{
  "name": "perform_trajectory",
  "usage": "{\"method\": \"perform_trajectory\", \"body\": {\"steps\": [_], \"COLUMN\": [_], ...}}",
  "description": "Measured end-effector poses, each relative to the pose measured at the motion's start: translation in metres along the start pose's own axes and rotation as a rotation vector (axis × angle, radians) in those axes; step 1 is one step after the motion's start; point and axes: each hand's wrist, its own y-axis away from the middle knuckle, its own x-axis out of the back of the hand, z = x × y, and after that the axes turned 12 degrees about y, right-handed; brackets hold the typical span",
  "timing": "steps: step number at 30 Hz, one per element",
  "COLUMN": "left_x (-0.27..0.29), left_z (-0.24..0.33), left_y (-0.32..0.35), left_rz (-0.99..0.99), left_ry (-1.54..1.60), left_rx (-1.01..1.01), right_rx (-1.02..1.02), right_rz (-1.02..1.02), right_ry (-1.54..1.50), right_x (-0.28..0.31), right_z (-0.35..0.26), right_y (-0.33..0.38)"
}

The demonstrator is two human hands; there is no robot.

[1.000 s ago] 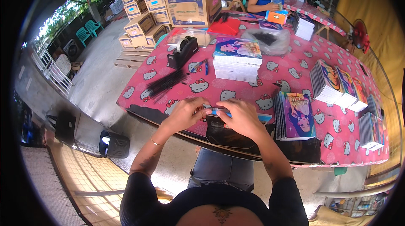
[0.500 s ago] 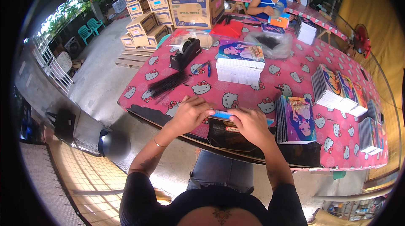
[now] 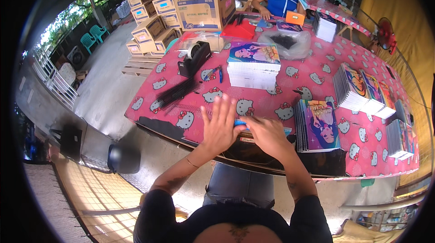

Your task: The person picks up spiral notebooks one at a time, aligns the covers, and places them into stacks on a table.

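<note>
While your left hand (image 3: 220,127) fans its fingers open over the near edge of the pink surface (image 3: 290,73), your right hand (image 3: 267,134) pinches a small blue object (image 3: 240,123) between both hands.

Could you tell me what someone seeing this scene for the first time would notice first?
Most striking is the pink cartoon-cat tablecloth covering the long table. At its near edge the left hand and right hand meet over a small blue object. Behind them sits a white stack of notebooks with a colourful cover; a black tape dispenser stands to its left, and cardboard boxes rise at the far end.
</note>
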Motion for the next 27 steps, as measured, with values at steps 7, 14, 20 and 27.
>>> {"method": "perform_trajectory", "body": {"steps": [7,14,20,27], "left_x": [0.007,0.016,0.009,-0.016], "left_z": [0.005,-0.002,0.010,0.009], "left_y": [-0.011,-0.042,-0.019,0.007], "left_rz": [0.073,0.053,-0.072,-0.039], "left_ry": [-0.060,-0.136,-0.148,0.012], "left_rx": [-0.091,-0.107,-0.224,-0.300], "right_rx": [-0.087,-0.047,-0.087,-0.148], "right_rz": [-0.100,-0.062,-0.080,-0.190], "right_ry": [0.059,0.008,0.047,0.056], "right_x": [0.010,0.007,0.004,0.008], "right_z": [0.013,0.021,0.022,0.018], "right_y": [0.022,0.015,0.016,0.010]}}
